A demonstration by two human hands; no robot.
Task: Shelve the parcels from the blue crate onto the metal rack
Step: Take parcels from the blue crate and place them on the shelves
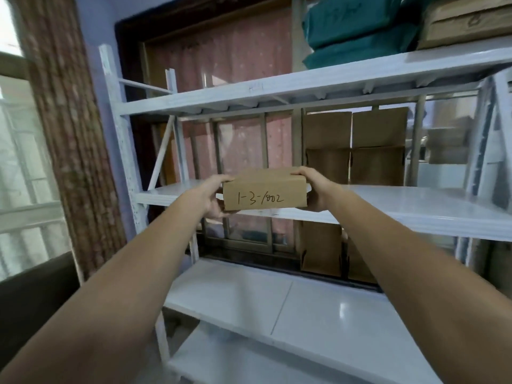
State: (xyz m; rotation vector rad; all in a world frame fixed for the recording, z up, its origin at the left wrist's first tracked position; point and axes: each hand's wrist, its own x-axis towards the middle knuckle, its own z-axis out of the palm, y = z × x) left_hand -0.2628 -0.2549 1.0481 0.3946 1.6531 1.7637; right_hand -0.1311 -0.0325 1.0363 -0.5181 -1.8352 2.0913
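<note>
Parcel held at front edge of middle shelf

Parcel [264, 189]: small brown cardboard box, handwritten "1-3-1002" (last digits hard to read) on the face toward you. It sits at picture centre, level with the front lip of the middle shelf [432, 206] of the metal rack [318, 81]. You cannot tell from this view whether its underside rests on the lip or hangs just above it.

Your left hand [214, 196] clamps the box's 9 o'clock end, fingers over the top edge, thumb under. Your right hand [314, 189] clamps the 3 o'clock end the same way. Both arms reach out nearly straight from the 6 o'clock edge.

Surroundings, by clock from the parcel:
- 12 to 2 o'clock: upper shelf carries green wrapped bundles [357, 31]; a taped brown carton [465, 23] sits just beside them toward 3 o'clock.
- 2 o'clock, behind the rack: flat cardboard sheets [354, 145] standing upright.
- 6 o'clock: lower white shelf [277, 303], glossy.
- 12 o'clock, behind the rack: pink curtain [221, 65] in a dark frame.
- 9 o'clock: brick-patterned pillar [69, 120], well apart from the parcel
</note>
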